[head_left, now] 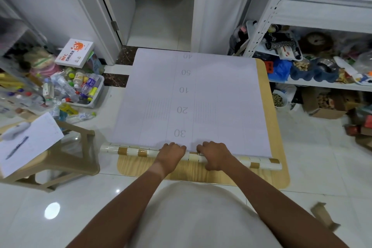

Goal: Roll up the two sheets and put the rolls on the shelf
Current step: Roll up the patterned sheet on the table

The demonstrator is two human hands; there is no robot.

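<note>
White tiled floor, low wooden worktop (279, 147) in the middle, cluttered all round.

Sheet (193, 102): pale, backing side up with printed numbers, spread flat over the worktop, far edge overhanging toward the doorway. Its near edge is wound into a thin roll (132, 151) showing a tan-and-cream tile pattern, lying across the worktop's near side, left end sticking out past the edge.

Left hand (172, 154) and right hand (214, 155) sit side by side at mid-roll, fingers curled over the top, gripping it. Ends of the roll are unsupported.

Step, as I read it: rolling the first sheet, only a few turns in, most of the length still flat. Can't pick out a second sheet from here.

Next move needs both hands pushing the roll forward evenly. With the grip this central the ends may drift and cone, so watch the edge alignment and keep it tight.

Destination presumably the white metal shelf (267, 16) at right. Its lower levels are packed with bowls, bags and boxes. Plastic stool (66, 159) with paper and pen at left, bin of bottles (94, 94) beyond.
</note>
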